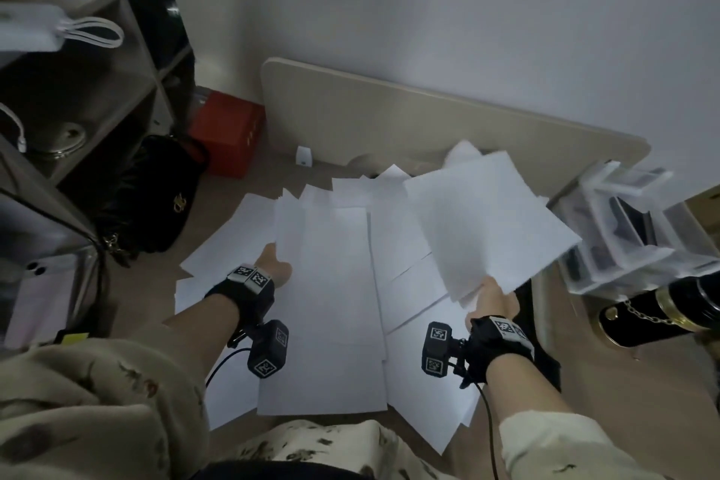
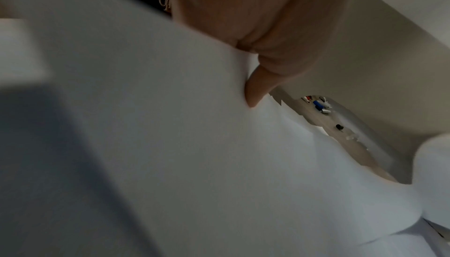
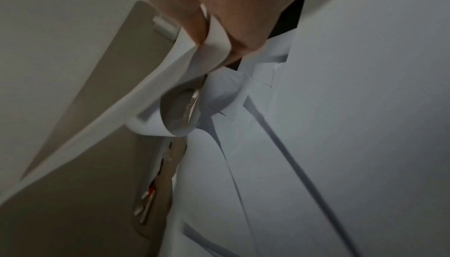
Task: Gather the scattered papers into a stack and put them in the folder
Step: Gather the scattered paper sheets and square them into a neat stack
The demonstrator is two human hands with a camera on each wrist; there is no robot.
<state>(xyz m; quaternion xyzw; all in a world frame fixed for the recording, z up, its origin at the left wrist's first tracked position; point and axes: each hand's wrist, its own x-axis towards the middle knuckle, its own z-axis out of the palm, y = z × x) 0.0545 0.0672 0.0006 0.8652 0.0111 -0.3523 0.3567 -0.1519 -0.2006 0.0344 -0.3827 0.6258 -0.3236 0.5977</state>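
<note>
Several white papers (image 1: 335, 284) lie scattered and overlapping on the floor in front of me. My right hand (image 1: 491, 300) pinches the near corner of a few sheets (image 1: 483, 222) and holds them lifted and tilted above the pile; in the right wrist view the fingers (image 3: 219, 30) curl round the bent paper edge (image 3: 214, 41). My left hand (image 1: 274, 265) grips the left edge of a sheet (image 1: 290, 222) in the pile; the left wrist view shows a fingertip (image 2: 253, 91) pressed into that paper (image 2: 194, 145). A dark flat thing (image 1: 526, 292), possibly the folder, lies partly hidden under the papers on the right.
A beige board (image 1: 389, 121) leans on the wall behind the papers. A black handbag (image 1: 156, 199), a red box (image 1: 226, 132) and shelving (image 1: 78, 90) stand on the left. Clear plastic drawers (image 1: 623, 222) and a black cylinder with a chain (image 1: 662, 316) sit on the right.
</note>
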